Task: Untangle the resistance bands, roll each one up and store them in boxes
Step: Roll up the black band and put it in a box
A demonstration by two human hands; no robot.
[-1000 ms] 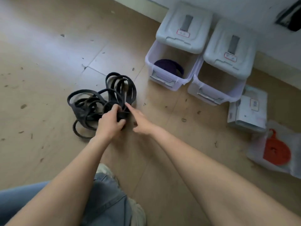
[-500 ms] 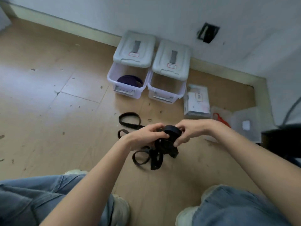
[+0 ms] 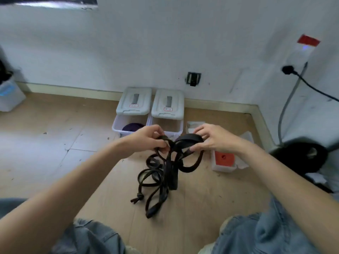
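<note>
A tangle of black resistance bands [image 3: 161, 173] hangs in the air between my hands, its lower loops dangling toward the wooden floor. My left hand [image 3: 146, 139] pinches a narrow band at the top left of the tangle. My right hand [image 3: 211, 137] grips a wide black loop at the top right. Two clear storage boxes stand open against the wall, lids tipped back. The left box [image 3: 117, 128] holds a rolled purple band [image 3: 132, 126]. The right box [image 3: 180, 125] looks empty, partly hidden behind my hands.
A small white box and a clear bag with an orange band [image 3: 224, 159] lie on the floor to the right. A black round object [image 3: 299, 158] and a cable sit at far right. A white bin [image 3: 9, 96] stands far left. My knees fill the bottom.
The tangle went from lying on the floor to being lifted in both hands. My hands have pulled apart, spreading the bands, and the camera has tilted up toward the wall.
</note>
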